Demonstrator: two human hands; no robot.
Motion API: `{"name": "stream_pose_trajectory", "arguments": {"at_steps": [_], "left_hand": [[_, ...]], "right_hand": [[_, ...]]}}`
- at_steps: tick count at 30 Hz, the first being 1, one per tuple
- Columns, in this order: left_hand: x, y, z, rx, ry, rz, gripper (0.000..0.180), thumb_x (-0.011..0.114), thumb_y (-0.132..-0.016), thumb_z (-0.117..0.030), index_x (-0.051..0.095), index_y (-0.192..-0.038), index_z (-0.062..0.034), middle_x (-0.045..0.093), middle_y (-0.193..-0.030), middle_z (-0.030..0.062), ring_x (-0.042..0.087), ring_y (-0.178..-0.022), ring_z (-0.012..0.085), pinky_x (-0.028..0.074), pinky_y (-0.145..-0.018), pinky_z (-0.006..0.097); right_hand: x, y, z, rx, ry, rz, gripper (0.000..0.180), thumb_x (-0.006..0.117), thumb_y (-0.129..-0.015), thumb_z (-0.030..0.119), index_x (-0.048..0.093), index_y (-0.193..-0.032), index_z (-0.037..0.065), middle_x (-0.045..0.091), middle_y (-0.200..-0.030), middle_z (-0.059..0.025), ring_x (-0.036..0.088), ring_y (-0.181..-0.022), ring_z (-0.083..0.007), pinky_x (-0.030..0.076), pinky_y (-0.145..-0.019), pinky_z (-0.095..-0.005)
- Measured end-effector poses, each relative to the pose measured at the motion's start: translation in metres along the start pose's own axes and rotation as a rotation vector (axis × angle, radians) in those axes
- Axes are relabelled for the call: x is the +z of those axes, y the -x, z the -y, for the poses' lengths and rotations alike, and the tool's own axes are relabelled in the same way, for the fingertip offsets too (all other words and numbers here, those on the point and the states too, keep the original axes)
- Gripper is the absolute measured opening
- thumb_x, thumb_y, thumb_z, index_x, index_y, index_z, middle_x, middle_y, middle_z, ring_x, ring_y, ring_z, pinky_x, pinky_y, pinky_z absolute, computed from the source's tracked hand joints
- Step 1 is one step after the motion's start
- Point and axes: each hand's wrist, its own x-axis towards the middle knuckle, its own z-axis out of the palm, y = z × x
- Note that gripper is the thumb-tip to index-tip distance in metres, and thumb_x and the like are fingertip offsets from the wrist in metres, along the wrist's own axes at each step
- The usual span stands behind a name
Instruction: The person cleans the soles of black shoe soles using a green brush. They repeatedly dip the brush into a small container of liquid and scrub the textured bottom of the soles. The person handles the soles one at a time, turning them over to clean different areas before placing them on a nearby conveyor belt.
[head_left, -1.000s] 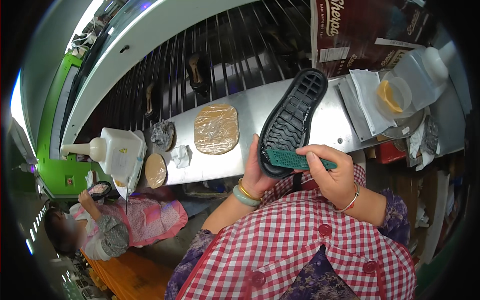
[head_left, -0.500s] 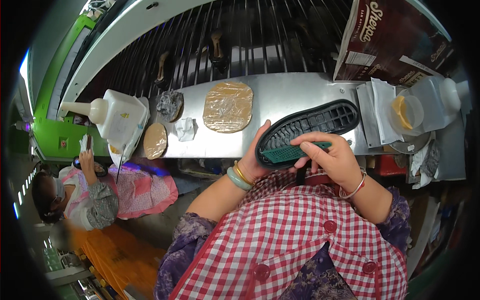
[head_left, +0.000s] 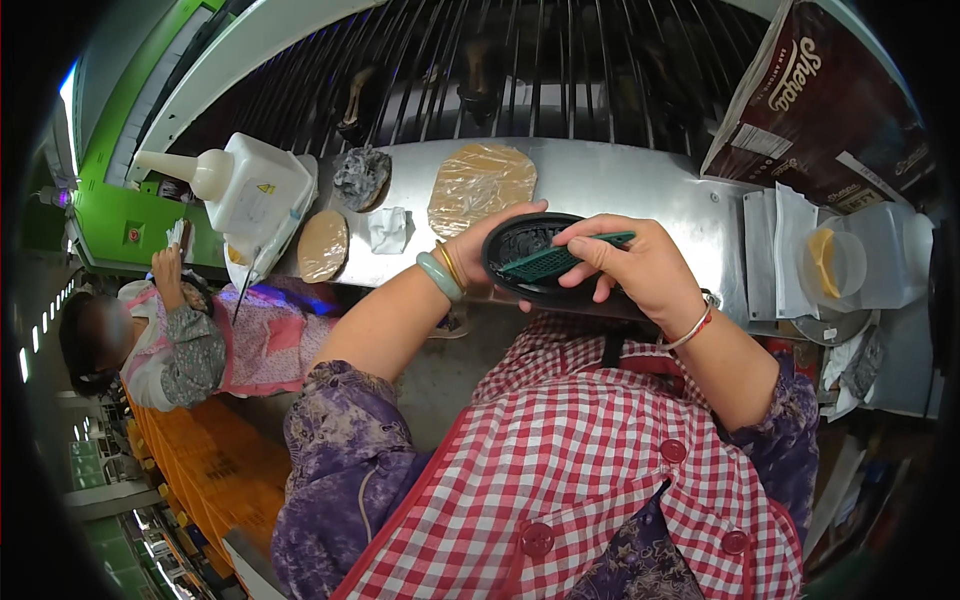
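Observation:
My left hand (head_left: 478,243) grips the edge of a black shoe sole (head_left: 520,240) from its left end, above the front of the metal table. The sole is tilted, so its hollow inner side shows only in part. In my right hand (head_left: 638,268) a flat dark green piece with a dotted, mesh-like surface (head_left: 545,263) is pinched between thumb and fingers. Its left end dips into the hollow of the sole. What kind of thing the green piece is, I cannot tell.
Left of the sole lie two tan film-wrapped pads (head_left: 482,190) (head_left: 323,245), a grey crumpled lump (head_left: 361,178), white paper (head_left: 388,230) and a white squeeze bottle (head_left: 260,185). A brown box (head_left: 820,110) and plastic containers (head_left: 835,262) stand right. Metal rods (head_left: 560,80) run behind; a co-worker (head_left: 180,330) sits left.
The sole has turned and tilted, so it looks foreshortened, and has shifted left with both hands. The green piece stays in my right hand. The view has shifted slightly.

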Motion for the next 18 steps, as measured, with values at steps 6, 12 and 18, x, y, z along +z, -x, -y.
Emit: {"name": "stream_pose_trajectory", "arguments": {"at_steps": [6,12,18], "left_hand": [[-0.011,-0.008,-0.031,-0.093,-0.178,-0.008,0.059,0.039,-0.09,-0.052,0.054,-0.114,-0.0008,0.065,-0.095,0.0196,0.068,-0.074,0.0314,0.057,-0.047,0.048],[-0.006,-0.013,-0.047,-0.137,-0.243,-0.059,0.058,0.042,-0.089,-0.053,0.056,-0.113,-0.0021,0.066,-0.095,0.0177,0.068,-0.072,0.0275,0.057,-0.045,0.045],[0.016,-0.012,-0.058,-0.176,-0.246,-0.132,0.058,0.045,-0.088,-0.052,0.057,-0.113,-0.0021,0.066,-0.092,0.0164,0.068,-0.069,0.0256,0.057,-0.047,0.043]], "right_hand": [[-0.013,-0.008,0.011,0.057,0.045,-0.016,0.021,0.057,-0.09,0.012,0.064,-0.101,-0.004,0.066,-0.094,-0.0113,0.067,-0.075,-0.0153,0.048,-0.051,-0.018],[-0.025,-0.009,0.015,0.09,0.091,-0.044,0.021,0.06,-0.088,0.014,0.065,-0.098,-0.003,0.067,-0.09,-0.0099,0.067,-0.072,-0.0154,0.048,-0.05,-0.0197],[-0.038,-0.01,0.021,0.117,0.184,-0.034,0.02,0.06,-0.087,0.014,0.066,-0.098,-0.002,0.067,-0.088,-0.0089,0.066,-0.071,-0.0135,0.048,-0.051,-0.0193]]}}
